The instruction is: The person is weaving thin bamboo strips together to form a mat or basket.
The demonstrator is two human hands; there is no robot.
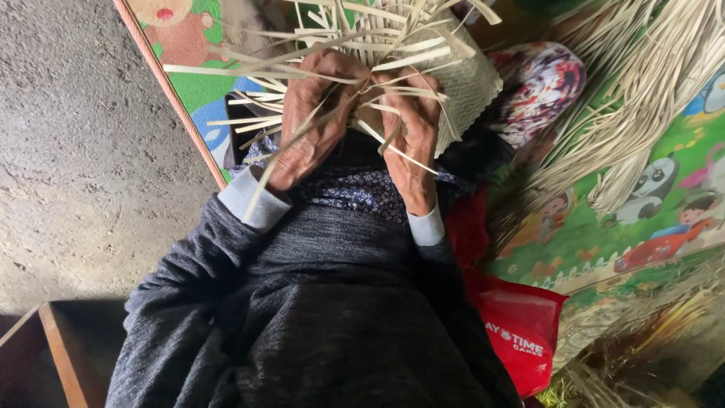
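**Q:** Grey concrete floor (75,151) is filling the left of the view. What is lying beside it?

**A:** A brown wooden box (53,355) is sitting at the lower left, and a patterned play mat (189,83) with a pink border is running along the floor's edge.

**Q:** What are the hands doing at the centre?

**A:** The left hand (313,121) is curling its fingers around several pale flat strips (257,72), pinching them against the work. The right hand (411,143) is lying just beside it, fingers pressed together and closing on strips at the edge of the woven piece (468,83). Both are working over the person's lap, above the grey sleeves (242,198).

**Q:** How far along is the weaving?

**A:** Judging by this view, one panel is already standing as tight, finished weave to the right of the hands, while many loose strip ends are fanning out to the left and upward, unwoven. A fair part appears to be remaining; how much of the piece is hidden behind the hands cannot be told.

**Q:** And at the right?

**A:** A red plastic bag (521,332) is lying near the person's side, and a large bundle of unused strips (642,98) is resting on the mat, well apart from the hands.
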